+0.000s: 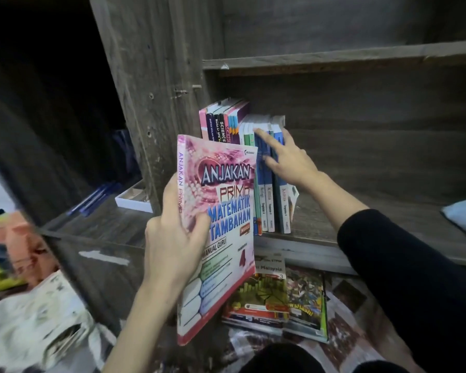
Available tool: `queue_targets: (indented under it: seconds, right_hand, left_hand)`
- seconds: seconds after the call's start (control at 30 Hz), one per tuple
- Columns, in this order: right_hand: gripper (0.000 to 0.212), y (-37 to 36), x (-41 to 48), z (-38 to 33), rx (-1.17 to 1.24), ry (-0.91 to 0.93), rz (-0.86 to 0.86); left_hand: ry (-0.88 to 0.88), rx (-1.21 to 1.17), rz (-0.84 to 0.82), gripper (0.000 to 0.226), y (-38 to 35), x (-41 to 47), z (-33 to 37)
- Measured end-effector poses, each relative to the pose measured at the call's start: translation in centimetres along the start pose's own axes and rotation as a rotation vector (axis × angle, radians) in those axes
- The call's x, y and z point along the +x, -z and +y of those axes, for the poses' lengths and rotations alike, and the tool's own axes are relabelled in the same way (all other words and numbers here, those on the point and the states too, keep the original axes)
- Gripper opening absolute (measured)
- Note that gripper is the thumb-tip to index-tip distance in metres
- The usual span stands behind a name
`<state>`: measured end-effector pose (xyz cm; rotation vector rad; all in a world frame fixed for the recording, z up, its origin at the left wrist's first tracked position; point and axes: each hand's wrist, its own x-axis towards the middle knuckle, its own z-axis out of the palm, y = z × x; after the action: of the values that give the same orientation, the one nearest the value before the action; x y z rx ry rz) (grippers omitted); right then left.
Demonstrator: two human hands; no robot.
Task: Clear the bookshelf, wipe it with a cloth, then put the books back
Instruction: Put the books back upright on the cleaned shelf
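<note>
Left hand [172, 238] grips pink Anjakan Prima book [221, 211] upright, spine left; right hand [288, 162], fingers spread, touches upright books [269, 200] at shelf [388, 189] left end.

Blue pens [96, 196] lie near a shallow white box [133, 198]; crumpled white material [38, 319] sits lower left.

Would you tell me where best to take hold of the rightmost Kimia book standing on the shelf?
Probably the upper spine, coming from the front and right: the Kimia book stands on end at the row's end, spine outward, its right cover free, its left against its neighbour. The right hand touches its upper part.
</note>
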<state>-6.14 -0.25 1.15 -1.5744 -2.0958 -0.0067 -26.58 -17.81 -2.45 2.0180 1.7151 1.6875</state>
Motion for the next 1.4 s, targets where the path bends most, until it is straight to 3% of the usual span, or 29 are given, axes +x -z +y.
queue_targets:
  seconds: [0.43, 0.57, 0.73, 1.4]
  right_hand:
    - [0.053, 0.0, 0.0, -0.2, 0.077, -0.083, 0.172]
    - [0.054, -0.3, -0.1, 0.1, 0.069, -0.079, 0.187]
    - [0.052, 0.0, -0.1, 0.6, 0.093, -0.068, 0.174]
    - [0.049, 0.6, -0.9, 2.0, 0.130, -0.054, 0.216]
  left_hand:
    - [-0.064, -0.029, 0.006, 0.054, 1.3, 0.4, 3.1]
    - [-0.062, -0.036, -0.009, 0.047, 0.8, 1.1, 4.5]
    - [-0.026, -0.033, -0.043, 0.062, -0.5, 2.8, 5.6]
    - [0.029, 0.068, 0.013, 0.057, -2.1, 5.2, 6.7]
